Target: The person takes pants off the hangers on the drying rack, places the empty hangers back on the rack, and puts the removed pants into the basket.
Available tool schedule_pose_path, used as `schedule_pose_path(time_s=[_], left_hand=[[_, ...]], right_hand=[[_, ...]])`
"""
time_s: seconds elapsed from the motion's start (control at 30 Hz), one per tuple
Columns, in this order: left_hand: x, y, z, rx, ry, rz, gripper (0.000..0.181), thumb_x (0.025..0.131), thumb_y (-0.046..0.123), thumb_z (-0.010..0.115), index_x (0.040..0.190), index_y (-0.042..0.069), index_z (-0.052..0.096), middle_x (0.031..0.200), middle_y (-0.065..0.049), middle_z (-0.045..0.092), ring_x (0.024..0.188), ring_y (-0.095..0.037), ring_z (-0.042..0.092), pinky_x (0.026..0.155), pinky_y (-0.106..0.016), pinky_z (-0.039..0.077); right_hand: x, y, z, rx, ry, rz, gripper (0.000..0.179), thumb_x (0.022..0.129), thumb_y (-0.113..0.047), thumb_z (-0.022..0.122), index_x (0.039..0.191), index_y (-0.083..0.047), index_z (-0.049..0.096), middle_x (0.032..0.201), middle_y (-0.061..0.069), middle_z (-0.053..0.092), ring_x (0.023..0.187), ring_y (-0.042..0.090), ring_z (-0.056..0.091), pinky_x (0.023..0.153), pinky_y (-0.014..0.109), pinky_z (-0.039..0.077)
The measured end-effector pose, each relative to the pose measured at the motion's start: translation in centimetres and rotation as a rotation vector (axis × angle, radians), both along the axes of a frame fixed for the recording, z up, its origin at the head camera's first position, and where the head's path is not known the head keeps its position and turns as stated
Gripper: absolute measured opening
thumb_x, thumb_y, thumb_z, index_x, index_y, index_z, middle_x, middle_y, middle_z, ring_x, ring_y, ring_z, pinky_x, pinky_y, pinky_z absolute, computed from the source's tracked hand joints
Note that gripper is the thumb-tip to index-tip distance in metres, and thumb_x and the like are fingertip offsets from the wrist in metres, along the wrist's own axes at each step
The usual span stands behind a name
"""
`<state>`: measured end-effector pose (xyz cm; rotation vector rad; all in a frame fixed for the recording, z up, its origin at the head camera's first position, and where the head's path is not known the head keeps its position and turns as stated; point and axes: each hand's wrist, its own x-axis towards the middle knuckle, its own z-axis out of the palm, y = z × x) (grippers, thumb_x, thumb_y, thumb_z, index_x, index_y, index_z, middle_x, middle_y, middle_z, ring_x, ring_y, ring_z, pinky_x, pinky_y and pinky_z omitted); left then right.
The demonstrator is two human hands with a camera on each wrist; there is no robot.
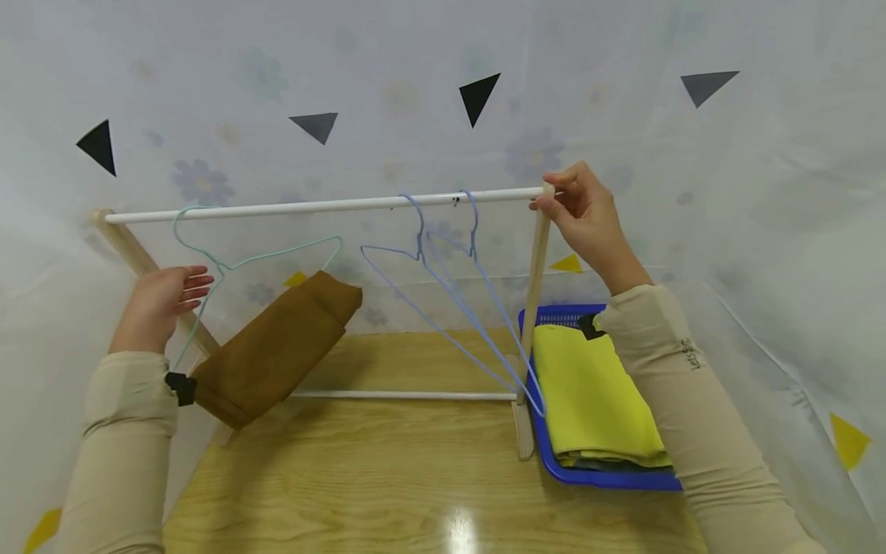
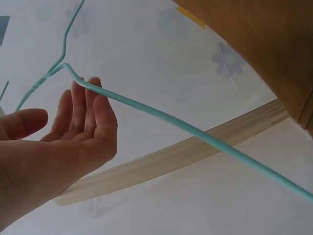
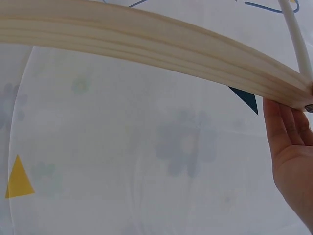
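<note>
A wooden rack with a white top rod [image 1: 311,207] stands on the table. My right hand [image 1: 588,219] grips the top of its right post [image 1: 537,269], thumb and fingers at the rod's end. From the rod's left part hangs a mint-green wire hanger [image 2: 161,115], tilted, with a folded brown cloth [image 1: 277,346] draped over it. Beside that hanger my left hand [image 1: 155,304] is held with fingers extended and nothing grasped; in the left wrist view its fingertips overlap the wire just below the twisted neck. Two blue wire hangers [image 1: 420,223] hang bare towards the right.
A blue basket [image 1: 588,478] stands right of the rack on the wooden table [image 1: 381,469], with folded yellow cloth [image 1: 588,392] on top and darker cloth beneath. The rack's lower white rod [image 1: 408,395] runs close over the table. A pale patterned curtain [image 1: 394,46] surrounds everything.
</note>
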<state>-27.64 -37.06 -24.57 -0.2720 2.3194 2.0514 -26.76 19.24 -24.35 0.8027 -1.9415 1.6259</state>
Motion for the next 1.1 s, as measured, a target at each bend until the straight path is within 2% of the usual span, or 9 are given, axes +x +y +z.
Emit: schedule_pose_path(time_s=[0.1,0.2,0.37,0.5,0.6,0.73,0.8,0.97,1.1], left_hand=[[-0.2,-0.2,-0.4,0.030,-0.022,-0.058,0.044,0.104,0.020,0.035,0.076,0.025,0.069,0.076,0.015,0.066,0.069,-0.001,0.064,0.064,-0.014,0.047],[-0.2,-0.2,-0.8,0.035,-0.033,-0.082,0.047,0.104,0.022,0.037,0.072,0.027,0.072,0.076,0.014,0.067,0.069,-0.002,0.064,0.063,-0.015,0.046],[-0.4,-0.2,-1.4,0.048,-0.066,-0.209,0.040,0.105,0.032,0.035,0.085,0.026,0.068,0.080,0.011,0.061,0.070,-0.004,0.055,0.063,-0.017,0.044],[-0.7,0.2,-1.9,0.074,-0.061,-0.293,0.037,0.103,0.042,0.033,0.096,0.024,0.065,0.075,0.006,0.050,0.060,-0.007,0.039,0.057,-0.022,0.032],[-0.9,0.8,-2.3,0.111,-0.035,-0.291,0.034,0.101,0.044,0.034,0.099,0.023,0.060,0.073,0.006,0.044,0.057,-0.009,0.029,0.056,-0.026,0.024],[-1.2,1.3,-2.7,0.138,-0.030,-0.270,0.033,0.101,0.044,0.035,0.101,0.025,0.061,0.073,0.006,0.041,0.059,-0.010,0.030,0.055,-0.025,0.027],[-1.3,1.3,-2.8,0.155,-0.029,-0.269,0.033,0.101,0.043,0.034,0.101,0.025,0.062,0.073,0.006,0.040,0.059,-0.011,0.025,0.055,-0.025,0.024],[-1.4,1.6,-2.9,0.225,-0.013,-0.256,0.034,0.102,0.039,0.035,0.093,0.023,0.064,0.066,0.007,0.032,0.062,-0.015,0.009,0.060,-0.030,0.011],[-1.0,1.2,-2.7,0.280,-0.028,-0.224,0.039,0.102,0.039,0.037,0.088,0.023,0.070,0.061,0.007,0.030,0.061,-0.016,0.008,0.061,-0.031,0.007]], right_hand=[[0.1,-0.1,0.1,-0.005,-0.004,0.003,0.020,0.096,-0.005,0.057,0.114,-0.001,0.053,0.108,0.001,0.066,0.095,0.017,0.065,0.081,0.021,0.049],[0.1,-0.1,0.1,-0.003,-0.004,-0.004,0.020,0.096,-0.005,0.057,0.115,0.001,0.052,0.107,0.000,0.066,0.094,0.017,0.065,0.081,0.021,0.049],[0.2,-0.1,0.2,0.017,-0.002,-0.022,0.022,0.096,-0.004,0.056,0.115,0.004,0.050,0.106,0.000,0.066,0.094,0.018,0.065,0.080,0.021,0.049],[0.3,0.1,0.2,0.026,0.003,-0.034,0.023,0.096,-0.004,0.055,0.116,0.005,0.049,0.107,0.002,0.066,0.094,0.019,0.065,0.080,0.021,0.049],[0.4,0.3,0.1,0.032,0.001,-0.044,0.022,0.096,-0.005,0.056,0.115,0.003,0.050,0.108,0.005,0.065,0.094,0.018,0.065,0.081,0.021,0.049],[0.5,0.4,0.1,0.047,-0.012,-0.071,0.022,0.096,-0.007,0.056,0.114,0.004,0.049,0.110,0.011,0.065,0.094,0.016,0.065,0.078,0.022,0.048],[0.5,0.4,0.2,0.052,-0.017,-0.083,0.024,0.096,-0.008,0.056,0.115,0.006,0.048,0.110,0.013,0.064,0.094,0.016,0.065,0.078,0.022,0.048],[0.6,0.2,0.2,0.052,-0.013,-0.093,0.025,0.096,-0.007,0.056,0.114,0.008,0.047,0.108,0.005,0.065,0.093,0.015,0.065,0.077,0.024,0.048],[0.4,-0.2,0.2,0.051,-0.008,-0.078,0.026,0.096,-0.005,0.056,0.115,0.010,0.046,0.103,0.003,0.066,0.091,0.014,0.066,0.077,0.023,0.048]])
